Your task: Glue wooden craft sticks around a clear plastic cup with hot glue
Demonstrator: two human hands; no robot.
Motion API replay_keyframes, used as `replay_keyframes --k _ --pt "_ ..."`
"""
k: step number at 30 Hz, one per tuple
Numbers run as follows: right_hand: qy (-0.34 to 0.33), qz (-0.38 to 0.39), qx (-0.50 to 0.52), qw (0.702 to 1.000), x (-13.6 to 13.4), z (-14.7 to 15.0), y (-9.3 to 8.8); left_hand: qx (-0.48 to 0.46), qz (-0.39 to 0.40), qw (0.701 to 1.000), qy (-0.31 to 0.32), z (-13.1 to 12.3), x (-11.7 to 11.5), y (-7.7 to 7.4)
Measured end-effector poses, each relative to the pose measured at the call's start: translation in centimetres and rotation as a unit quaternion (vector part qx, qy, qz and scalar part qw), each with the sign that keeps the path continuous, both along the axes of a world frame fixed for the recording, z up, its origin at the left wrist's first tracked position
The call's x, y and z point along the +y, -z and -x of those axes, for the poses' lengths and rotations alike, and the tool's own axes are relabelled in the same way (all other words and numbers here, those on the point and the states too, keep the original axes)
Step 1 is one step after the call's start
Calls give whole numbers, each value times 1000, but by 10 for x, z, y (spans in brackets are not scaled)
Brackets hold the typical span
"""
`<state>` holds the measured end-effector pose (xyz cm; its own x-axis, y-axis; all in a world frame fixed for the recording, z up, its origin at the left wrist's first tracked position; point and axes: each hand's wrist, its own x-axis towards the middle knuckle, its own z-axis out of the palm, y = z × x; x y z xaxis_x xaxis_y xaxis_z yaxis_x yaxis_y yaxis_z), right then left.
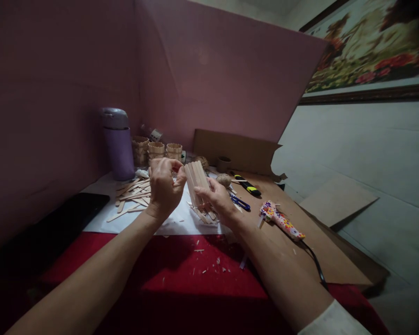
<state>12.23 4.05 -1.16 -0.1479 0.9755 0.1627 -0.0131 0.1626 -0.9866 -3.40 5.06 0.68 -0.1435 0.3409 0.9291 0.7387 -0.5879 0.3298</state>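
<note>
My right hand grips a panel of glued wooden craft sticks and holds it upright above the white paper sheet. My left hand is curled beside the panel's left edge, fingers pinched together on something too small to make out. Loose wooden sticks lie spread on the paper to the left of my left hand. More stick pieces lie under my right hand.
A purple flask stands at the back left beside three small stick baskets. On the cardboard to the right lie a patterned glue gun with its cord, blue scissors and a black-and-yellow cutter. A black slab lies at left.
</note>
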Motion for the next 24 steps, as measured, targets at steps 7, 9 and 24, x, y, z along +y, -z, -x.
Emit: replay_keyframes --k 7,9,24 --pt "19 3 -6 1000 2 -1 0 -27 -55 998 1 2 -7 -3" --pt "14 4 -9 1000 3 0 0 38 -18 999 6 1 -5 0" --pt "64 -81 -134 986 6 0 1 182 71 980 -41 -2 -2 4"
